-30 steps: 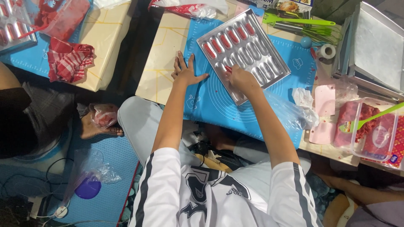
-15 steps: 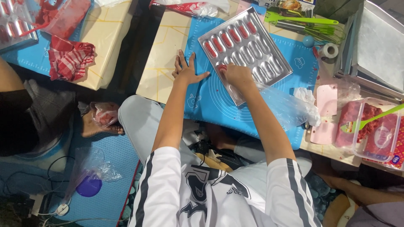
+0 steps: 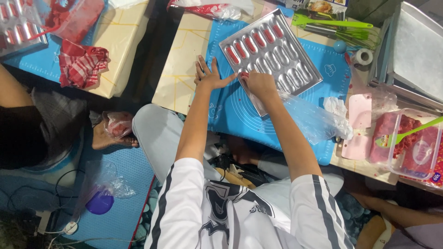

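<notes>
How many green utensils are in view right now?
2. A green whisk lies at the top beside the metal tray; a green spatula stands in the clear tub of red mix at right. Others may be hidden.

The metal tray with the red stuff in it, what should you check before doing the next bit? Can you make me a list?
1. Metal tray lies flat on the blue mat: ok.
2. Left hand spread on the mat beside the tray: ok.
3. Right hand at the tray's near edge, over a mould: ok.
4. Empty moulds left in the near rows: ok.
5. What the right fingers hold: cannot tell.
6. Tub of red mix with green spatula to the right: ok.
</notes>
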